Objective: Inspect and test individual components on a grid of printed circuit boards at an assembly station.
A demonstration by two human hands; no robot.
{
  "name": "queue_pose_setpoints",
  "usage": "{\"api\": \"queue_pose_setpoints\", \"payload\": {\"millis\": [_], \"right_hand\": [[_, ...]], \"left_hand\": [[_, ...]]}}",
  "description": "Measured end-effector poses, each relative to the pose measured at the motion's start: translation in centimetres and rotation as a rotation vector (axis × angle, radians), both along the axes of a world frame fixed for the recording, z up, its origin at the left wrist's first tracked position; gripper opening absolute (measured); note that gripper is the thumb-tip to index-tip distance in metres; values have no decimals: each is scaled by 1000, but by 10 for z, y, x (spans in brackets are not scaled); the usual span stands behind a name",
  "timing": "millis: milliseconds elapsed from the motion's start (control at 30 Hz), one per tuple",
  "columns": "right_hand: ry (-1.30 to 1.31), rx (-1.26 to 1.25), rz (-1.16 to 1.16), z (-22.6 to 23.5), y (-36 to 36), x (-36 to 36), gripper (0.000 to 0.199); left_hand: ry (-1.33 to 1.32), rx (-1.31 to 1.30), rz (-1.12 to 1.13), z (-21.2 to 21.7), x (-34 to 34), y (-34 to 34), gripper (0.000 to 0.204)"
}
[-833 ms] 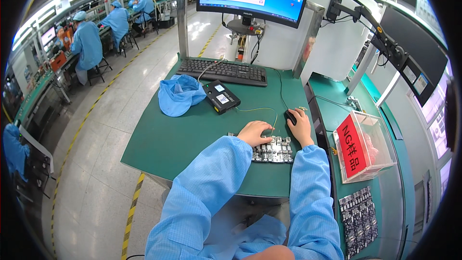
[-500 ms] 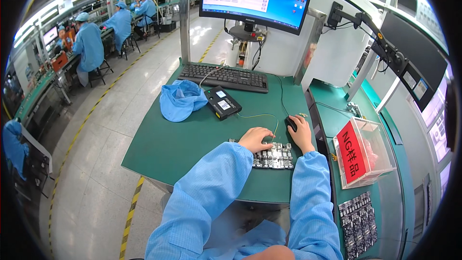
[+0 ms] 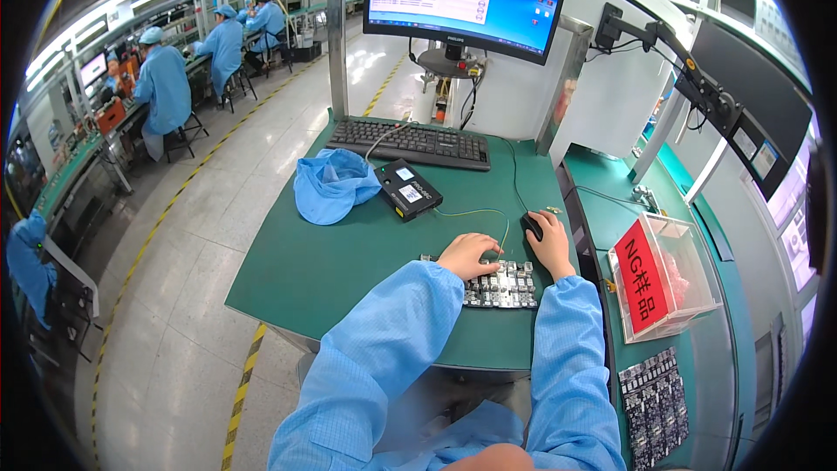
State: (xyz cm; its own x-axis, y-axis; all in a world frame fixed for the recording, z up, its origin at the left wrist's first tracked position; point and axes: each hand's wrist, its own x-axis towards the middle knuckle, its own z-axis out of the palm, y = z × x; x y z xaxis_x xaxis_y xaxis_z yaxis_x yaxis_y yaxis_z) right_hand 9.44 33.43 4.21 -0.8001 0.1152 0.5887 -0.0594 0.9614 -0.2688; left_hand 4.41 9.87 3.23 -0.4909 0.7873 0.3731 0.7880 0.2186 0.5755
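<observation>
My left hand [image 3: 468,256] rests at the far left edge of a panel of small circuit boards [image 3: 510,290] lying flat on the green desk. Its thumb and fingers are drawn together where a thin yellow-green cable [image 3: 506,225] comes down to them; the cable's tip is hidden. That cable runs from a black box [image 3: 408,190] with a small lit screen. Just right of the panel, my right hand [image 3: 551,249] is curved over a black computer mouse [image 3: 531,227].
Behind the box are a black keyboard [image 3: 410,141] and a monitor [image 3: 462,0]. A blue cap [image 3: 336,187] lies left of the box. On the right-hand bench stand a clear bin [image 3: 667,275] with a red label and more circuit board panels [image 3: 654,410]. Several co-workers sit far left.
The whole view has shifted very slightly. Both hands keep their places, the left at the board panel and the right on the mouse.
</observation>
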Motion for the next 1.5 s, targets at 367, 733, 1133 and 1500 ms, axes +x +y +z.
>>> {"api": "queue_pose_setpoints", "payload": {"millis": [367, 733, 1133, 1500], "right_hand": [[29, -10, 14, 1, 0, -1, 40], [27, -9, 10, 0, -1, 1, 39], [7, 0, -6, 0, 0, 0, 40], [14, -16, -6, 0, -1, 0, 39]], "left_hand": [[42, 73, 24, -2, 0, 2, 30], [39, 58, 33, -6, 1, 3, 29], [32, 46, 41, -7, 0, 4, 30], [29, 45, 35, -5, 0, 4, 33]]}}
